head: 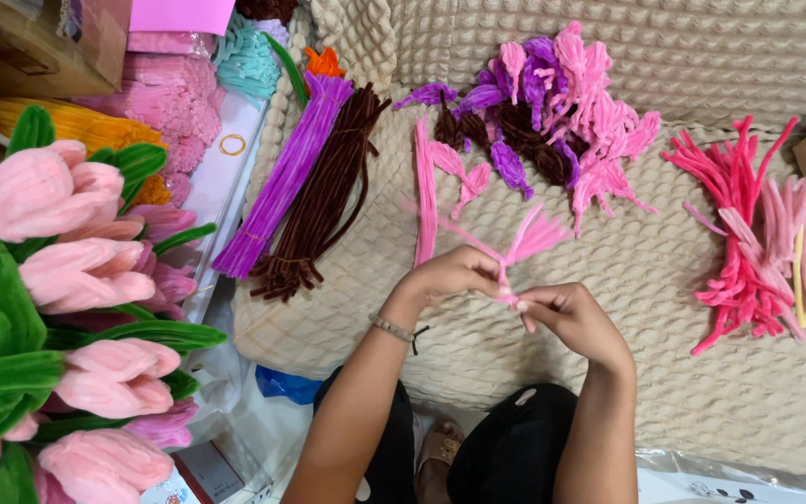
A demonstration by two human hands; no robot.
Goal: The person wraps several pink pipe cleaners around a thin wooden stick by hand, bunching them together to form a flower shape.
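Note:
Both of my hands meet over a cream textured blanket (683, 280). My left hand (454, 273) and my right hand (566, 317) pinch the base of a small bunch of pink pipe cleaners (529, 238), whose ends fan out upward. A bead bracelet sits on my left wrist. Just beyond lies a straight pink pipe cleaner bundle (424, 191) with folded pink pieces beside it.
A purple pipe cleaner bundle (286, 177) and a brown one (324, 196) lie at the left of the blanket. A heap of pink, purple and brown shaped pieces (562, 103) sits at the back, bent pink pieces (762, 233) at the right. Pink pipe cleaner tulips (76, 280) fill the left edge.

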